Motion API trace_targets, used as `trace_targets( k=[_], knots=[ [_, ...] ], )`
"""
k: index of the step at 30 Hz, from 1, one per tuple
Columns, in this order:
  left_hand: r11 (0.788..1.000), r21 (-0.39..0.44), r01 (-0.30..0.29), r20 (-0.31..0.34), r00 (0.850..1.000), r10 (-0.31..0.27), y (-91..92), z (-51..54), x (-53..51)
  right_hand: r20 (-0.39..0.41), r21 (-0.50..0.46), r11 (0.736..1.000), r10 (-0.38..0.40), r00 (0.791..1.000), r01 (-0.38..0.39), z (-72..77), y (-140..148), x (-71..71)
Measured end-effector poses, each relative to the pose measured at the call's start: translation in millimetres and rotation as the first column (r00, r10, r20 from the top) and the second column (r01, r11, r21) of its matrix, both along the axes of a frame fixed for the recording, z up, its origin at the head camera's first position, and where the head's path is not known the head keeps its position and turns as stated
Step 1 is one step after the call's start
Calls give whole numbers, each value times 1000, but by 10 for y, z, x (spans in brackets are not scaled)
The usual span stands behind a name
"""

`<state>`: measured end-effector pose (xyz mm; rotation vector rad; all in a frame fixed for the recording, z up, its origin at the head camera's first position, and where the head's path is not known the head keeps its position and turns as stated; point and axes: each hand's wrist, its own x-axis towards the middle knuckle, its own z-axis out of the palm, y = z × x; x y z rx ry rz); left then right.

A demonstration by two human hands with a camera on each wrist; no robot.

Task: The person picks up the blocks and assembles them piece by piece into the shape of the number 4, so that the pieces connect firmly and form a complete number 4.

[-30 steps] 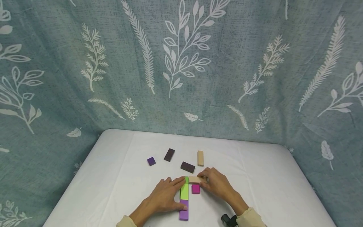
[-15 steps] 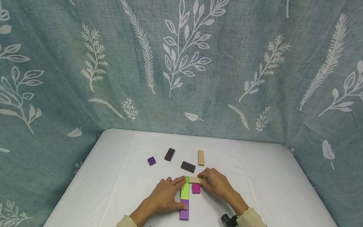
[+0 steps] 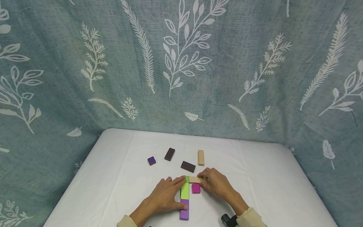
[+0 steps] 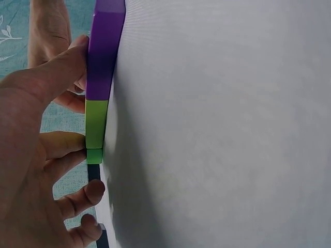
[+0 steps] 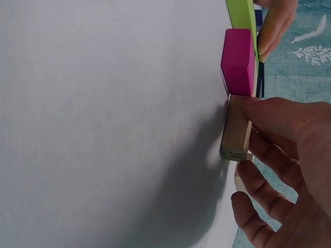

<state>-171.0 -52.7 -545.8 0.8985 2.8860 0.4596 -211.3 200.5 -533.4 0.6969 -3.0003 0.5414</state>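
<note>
A straight row on the white table joins a purple block (image 3: 184,215), a lime-green block (image 3: 184,191) and a small green block (image 4: 94,156) at the far end. My left hand (image 3: 165,195) is spread along its left side, thumb resting on the purple block and index finger touching the small green one. A plain wooden block (image 3: 194,180) extends rightward from the row's far end. My right hand (image 3: 218,185) pinches this block between thumb and fingers, covering its right end. A magenta block (image 3: 196,189) sits just nearer than the wooden block, right of the lime-green one.
Beyond the hands lie two dark brown blocks (image 3: 188,166), another wooden block (image 3: 201,157) and a small dark purple cube (image 3: 151,160). A black object (image 3: 229,220) is by the right wrist. Patterned blue-green cloth (image 3: 181,75) hangs behind the table (image 3: 255,176).
</note>
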Motion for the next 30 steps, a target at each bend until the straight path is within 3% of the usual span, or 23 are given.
trace_targets(
  k=[30],
  knots=[
    [1000,2,8,-1,1000,-8,-7,-13,-4,-20,-17,1000,20,1000,-20,7,-2,7]
  ],
)
